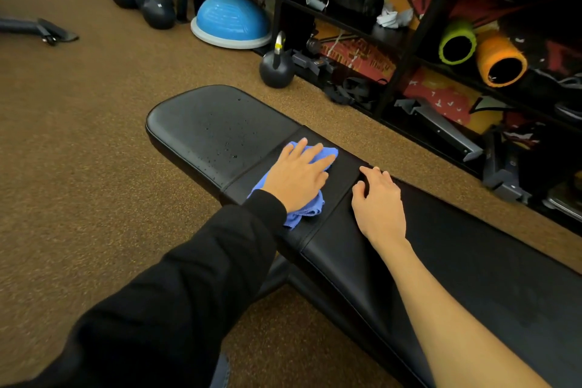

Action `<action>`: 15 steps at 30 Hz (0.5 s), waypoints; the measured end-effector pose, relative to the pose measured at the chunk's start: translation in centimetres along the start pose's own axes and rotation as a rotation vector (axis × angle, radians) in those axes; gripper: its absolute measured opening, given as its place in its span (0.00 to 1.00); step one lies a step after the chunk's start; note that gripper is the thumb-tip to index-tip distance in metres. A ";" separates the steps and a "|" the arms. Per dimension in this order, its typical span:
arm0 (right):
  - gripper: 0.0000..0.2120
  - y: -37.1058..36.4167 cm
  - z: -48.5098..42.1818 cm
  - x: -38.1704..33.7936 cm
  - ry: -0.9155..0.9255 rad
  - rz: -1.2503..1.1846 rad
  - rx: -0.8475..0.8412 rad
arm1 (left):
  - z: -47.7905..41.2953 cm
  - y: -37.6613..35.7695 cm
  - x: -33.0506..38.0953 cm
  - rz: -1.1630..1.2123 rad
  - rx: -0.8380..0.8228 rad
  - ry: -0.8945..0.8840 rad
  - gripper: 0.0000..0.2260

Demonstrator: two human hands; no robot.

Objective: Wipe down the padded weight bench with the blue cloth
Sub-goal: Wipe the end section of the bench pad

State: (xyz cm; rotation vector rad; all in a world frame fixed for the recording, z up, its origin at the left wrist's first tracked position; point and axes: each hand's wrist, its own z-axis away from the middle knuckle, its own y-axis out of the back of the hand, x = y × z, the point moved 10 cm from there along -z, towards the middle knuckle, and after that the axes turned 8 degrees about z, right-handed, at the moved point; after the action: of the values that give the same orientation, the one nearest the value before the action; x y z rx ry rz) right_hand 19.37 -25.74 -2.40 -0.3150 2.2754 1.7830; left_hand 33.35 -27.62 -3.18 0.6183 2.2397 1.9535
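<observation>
The black padded weight bench [217,126] runs from the middle of the view to the lower right. Small droplets speckle its far seat pad. A crumpled blue cloth [300,213] lies on the narrow strip between the two pads. My left hand [299,176], in a black sleeve, presses flat on the cloth with straight fingers. My right hand [379,201], bare-armed, rests on the near end of the long back pad just right of the cloth, fingers slightly bent and holding nothing.
Brown speckled floor surrounds the bench. A black kettlebell [276,71] stands just beyond the bench's far side. Further back are a blue balance dome [231,20], two kettlebells [157,8], and a black storage rack [415,31] holding green and orange foam rollers.
</observation>
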 end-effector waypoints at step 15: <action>0.19 -0.1 0.1 0.0 -0.013 -0.002 -0.025 | 3.1 1.7 -6.0 -0.063 0.069 0.082 0.20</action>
State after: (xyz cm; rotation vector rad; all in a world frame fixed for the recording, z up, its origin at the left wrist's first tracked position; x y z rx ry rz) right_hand 19.36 -25.72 -2.53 -0.3091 2.2453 1.8086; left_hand 40.31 -26.83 -3.17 0.4767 2.3532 1.9121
